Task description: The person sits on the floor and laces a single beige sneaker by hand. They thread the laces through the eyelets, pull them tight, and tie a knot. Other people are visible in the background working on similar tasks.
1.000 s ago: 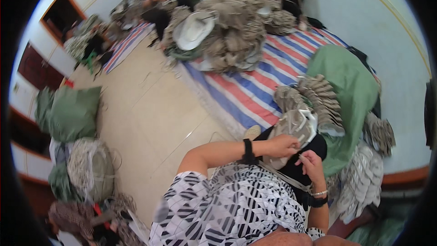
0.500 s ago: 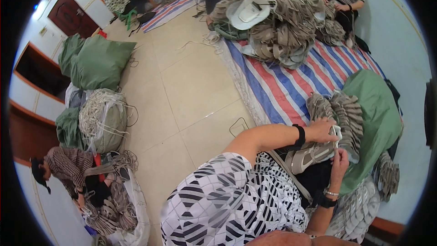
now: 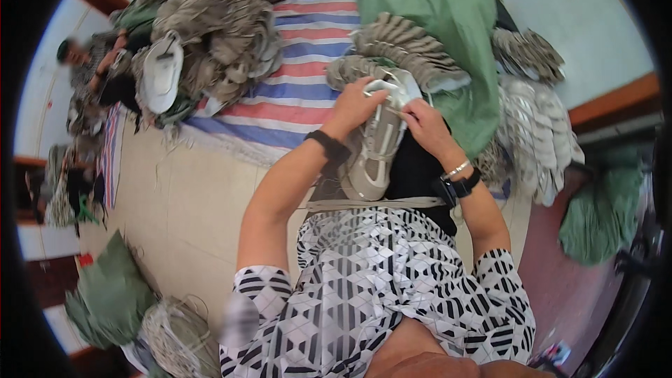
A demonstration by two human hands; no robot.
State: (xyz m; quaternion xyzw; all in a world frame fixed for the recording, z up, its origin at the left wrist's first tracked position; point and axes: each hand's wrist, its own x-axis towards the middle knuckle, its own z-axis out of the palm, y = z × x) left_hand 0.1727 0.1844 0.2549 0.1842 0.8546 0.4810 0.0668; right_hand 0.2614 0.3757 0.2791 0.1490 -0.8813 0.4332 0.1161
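Note:
A beige and grey shoe upper rests over my lap, its rounded toe pointing towards me and its white-lined opening away from me. My left hand grips it at the left side of that opening, thumb and fingers closed on the edge. On the other side, the fingertips of my right hand pinch the white lining. Whether a lace or thread is between them is too small to tell. Just beyond my hands lies a row of stacked grey-brown uppers.
A striped tarp covers the floor ahead, bearing a big heap of uppers and a white sole-shaped piece. A green sack and pale stacked uppers stand to the right. A co-worker sits far left.
My view has turned to the right, so the heap and co-workers sit further left. Both hands stay at the shoe upper's opening.

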